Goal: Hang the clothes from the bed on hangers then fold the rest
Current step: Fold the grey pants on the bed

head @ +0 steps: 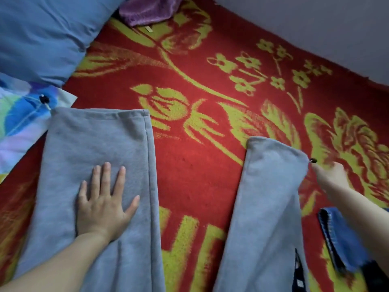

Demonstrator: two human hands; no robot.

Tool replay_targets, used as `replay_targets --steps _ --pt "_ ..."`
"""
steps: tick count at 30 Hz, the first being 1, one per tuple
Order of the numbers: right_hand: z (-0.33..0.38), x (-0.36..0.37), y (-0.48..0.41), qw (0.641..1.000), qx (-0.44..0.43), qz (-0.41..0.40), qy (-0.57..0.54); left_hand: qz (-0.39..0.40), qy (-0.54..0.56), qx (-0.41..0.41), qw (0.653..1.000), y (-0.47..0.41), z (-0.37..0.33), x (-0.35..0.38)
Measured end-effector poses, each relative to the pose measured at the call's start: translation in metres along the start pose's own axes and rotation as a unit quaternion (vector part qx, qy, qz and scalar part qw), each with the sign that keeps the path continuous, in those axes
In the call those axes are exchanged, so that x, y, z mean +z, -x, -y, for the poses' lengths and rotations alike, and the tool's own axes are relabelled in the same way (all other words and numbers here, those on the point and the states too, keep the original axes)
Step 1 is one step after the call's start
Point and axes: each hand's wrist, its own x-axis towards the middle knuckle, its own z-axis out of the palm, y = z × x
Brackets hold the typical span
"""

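Observation:
Grey sweatpants lie spread on the bed, legs pointing away from me: the left leg (99, 165) and the right leg (271, 197). My left hand (103, 199) presses flat on the left leg, fingers straight and spread. My right hand (332, 175) is blurred at the outer corner of the right leg's hem. It seems to pinch that corner beside a small black toggle (313, 160). A blue denim garment (341, 239) lies under my right forearm.
A red blanket with yellow-green flowers (200, 70) covers the bed. At the far left lies a blue pillow (42, 34), with a multicoloured sheet (19, 123) below it. A purple cloth (149, 9) sits at the top edge. A pale wall (315, 22) bounds the far right.

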Motion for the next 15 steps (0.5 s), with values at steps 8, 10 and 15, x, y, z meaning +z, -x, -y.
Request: replay_targets --steps 8,10,15 --pt "0.059 0.055 0.037 0.933 -0.296 0.088 0.184 -0.01 -0.004 -0.005 1.0 0.0 0.004 0.008" --pt "0.078 0.071 0.04 0.924 -0.313 0.115 0.185 -0.01 -0.005 -0.005 1.0 0.0 0.004 0.009" --pt "0.07 0.093 0.03 0.929 -0.259 0.163 0.208 -0.026 -0.006 -0.003 1.0 0.0 0.004 0.011"
